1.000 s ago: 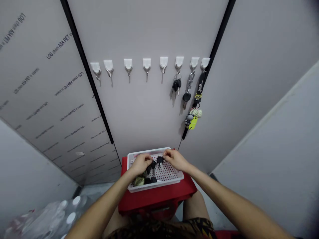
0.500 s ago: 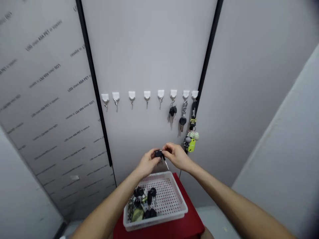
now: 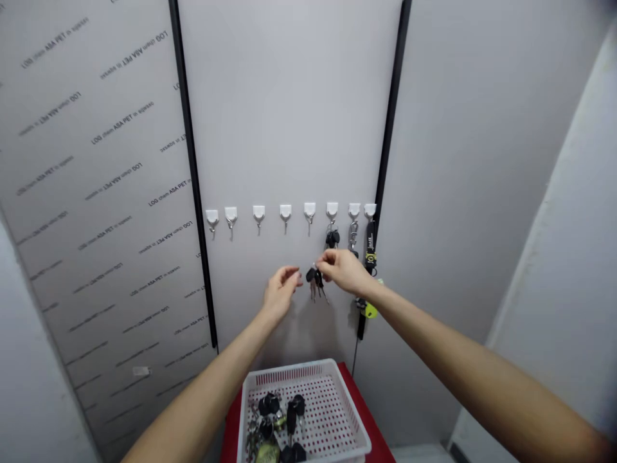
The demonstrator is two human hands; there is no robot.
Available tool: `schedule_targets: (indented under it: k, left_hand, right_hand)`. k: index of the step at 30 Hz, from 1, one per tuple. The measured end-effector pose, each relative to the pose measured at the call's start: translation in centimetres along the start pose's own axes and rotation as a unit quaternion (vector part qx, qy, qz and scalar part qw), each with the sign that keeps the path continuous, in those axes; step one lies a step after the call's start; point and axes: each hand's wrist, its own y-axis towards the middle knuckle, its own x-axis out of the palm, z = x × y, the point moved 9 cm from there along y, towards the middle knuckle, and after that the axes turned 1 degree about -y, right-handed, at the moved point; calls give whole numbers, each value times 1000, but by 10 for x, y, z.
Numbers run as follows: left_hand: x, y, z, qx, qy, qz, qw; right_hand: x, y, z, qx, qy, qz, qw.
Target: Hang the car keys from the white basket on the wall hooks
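My right hand (image 3: 343, 270) pinches the top of a bunch of black-headed keys (image 3: 315, 280), which dangles in front of the wall below the row of white hooks (image 3: 310, 211). Just left of the keys is my left hand (image 3: 282, 289), apart from them, its thumb and fingers slightly parted with nothing between them. One bunch of keys (image 3: 332, 238) hangs from a hook above my right hand. Farther right, a metal chain (image 3: 353, 233) and a black lanyard (image 3: 370, 236) with a yellow-green tag (image 3: 371, 310) hang from hooks, partly covered by my right hand and forearm.
Below my hands a white perforated basket (image 3: 354, 411) rests on a red surface (image 3: 377, 444). Several black-headed keys (image 3: 292, 418) and a yellowish-green object (image 3: 268, 453) lie in its left part. Black strips (image 3: 195, 173) run down the wall on both sides of the hooks.
Both hands have risen toward the hooks. My left hand has let go of the keys, which now hang from my right hand alone. The view has tilted upward.
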Motion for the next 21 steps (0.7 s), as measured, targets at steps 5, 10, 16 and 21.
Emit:
schedule_targets:
  k: [5,10,16,21]
  left_hand:
    - [8,24,40,96,34,23,995]
    - [0,53,55,95,157,77,980]
    - [1,54,42,47,233,46,970]
    - [-2,17,1,18,229,-4,973]
  right_hand:
    - [-29,35,-11,42,53,94,993]
    - [-50,62,-13,29,26,196,980]
    - [-41,76,2,84,-29,169,982]
    - [-38,42,-7,-1,-49,216,975]
